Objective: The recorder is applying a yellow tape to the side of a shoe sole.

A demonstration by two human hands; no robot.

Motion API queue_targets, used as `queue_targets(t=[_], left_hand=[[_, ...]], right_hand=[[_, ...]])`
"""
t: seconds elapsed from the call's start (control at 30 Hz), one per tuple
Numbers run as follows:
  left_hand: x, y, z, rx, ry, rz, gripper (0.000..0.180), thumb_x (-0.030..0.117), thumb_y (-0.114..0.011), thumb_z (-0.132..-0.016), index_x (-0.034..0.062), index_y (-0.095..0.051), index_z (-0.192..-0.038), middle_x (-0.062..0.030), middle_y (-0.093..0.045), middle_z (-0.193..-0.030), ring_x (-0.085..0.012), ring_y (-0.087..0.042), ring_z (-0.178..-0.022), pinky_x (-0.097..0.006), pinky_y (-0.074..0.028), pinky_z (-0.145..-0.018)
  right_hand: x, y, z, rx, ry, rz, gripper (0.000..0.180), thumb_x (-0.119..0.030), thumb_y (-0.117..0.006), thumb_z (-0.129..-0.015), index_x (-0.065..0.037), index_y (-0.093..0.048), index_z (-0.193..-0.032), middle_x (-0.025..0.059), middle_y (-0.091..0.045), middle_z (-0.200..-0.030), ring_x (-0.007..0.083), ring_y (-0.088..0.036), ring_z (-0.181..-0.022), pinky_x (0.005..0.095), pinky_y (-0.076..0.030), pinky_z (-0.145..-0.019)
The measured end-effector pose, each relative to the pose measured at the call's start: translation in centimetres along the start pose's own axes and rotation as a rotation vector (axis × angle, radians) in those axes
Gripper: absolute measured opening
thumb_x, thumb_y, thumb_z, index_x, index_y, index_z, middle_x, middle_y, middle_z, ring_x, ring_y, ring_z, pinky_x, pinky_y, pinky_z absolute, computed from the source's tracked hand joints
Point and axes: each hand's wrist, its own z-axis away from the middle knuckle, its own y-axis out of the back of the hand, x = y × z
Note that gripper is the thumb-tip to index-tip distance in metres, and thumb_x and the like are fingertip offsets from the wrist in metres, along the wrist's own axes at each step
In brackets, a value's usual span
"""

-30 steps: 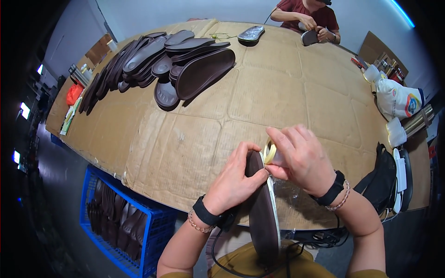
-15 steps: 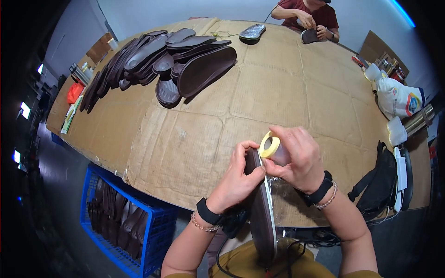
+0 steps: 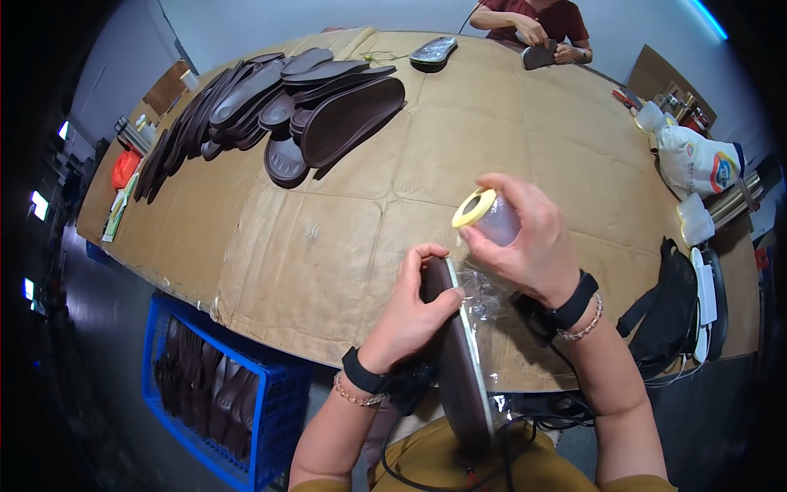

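My left hand grips a dark brown shoe sole, fingers behind it and thumb on its near face. The sole stands on edge, its lower end close to my body, and a whitish strip runs along its right edge. In my right hand is a roll of clear film with a yellow end, held above and to the right of the sole's top, apart from it. Crinkled clear film hangs beside the sole's right edge, below the roll.
A pile of dark brown soles lies far left on the cardboard-covered table. A film-wrapped sole lies beyond. Below left is a blue crate of soles. Right: a black bag and white bag. A co-worker handles a sole opposite.
My right hand has lifted the roll up and away from the sole's top edge, and clear film now shows between them. My left hand keeps its hold on the sole.
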Motion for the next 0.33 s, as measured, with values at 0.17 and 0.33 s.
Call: queue_targets(t=[0.17, 0.33], left_hand=[[0.0, 0.7, 0.5, -0.01, 0.065, 0.128, 0.06, 0.013, -0.077, -0.091, 0.0099, -0.045, -0.142, -0.0071, -0.048, -0.128, -0.018, -0.047, -0.119, -0.036, -0.042, -0.109], [-0.5, 1.0, 0.7, -0.013, 0.036, 0.119, 0.059, 0.014, -0.075, -0.094, 0.0148, -0.044, -0.144, -0.0062, -0.046, -0.129, -0.0166, -0.046, -0.119, -0.035, -0.042, -0.106]], right_hand=[[0.3, 0.2, 0.3, -0.055, -0.377, -0.125, 0.055, -0.036, -0.085, -0.086, 0.002, -0.065, -0.12, 0.0255, -0.072, -0.092, 0.0416, -0.074, -0.085, 0.0465, -0.059, -0.078], [4.4, 1.1, -0.2, -0.019, -0.728, -0.203, 0.052, -0.039, -0.085, -0.092, -0.003, -0.066, -0.125, 0.0113, -0.072, -0.09, 0.0206, -0.07, -0.079, 0.035, -0.058, -0.072]])
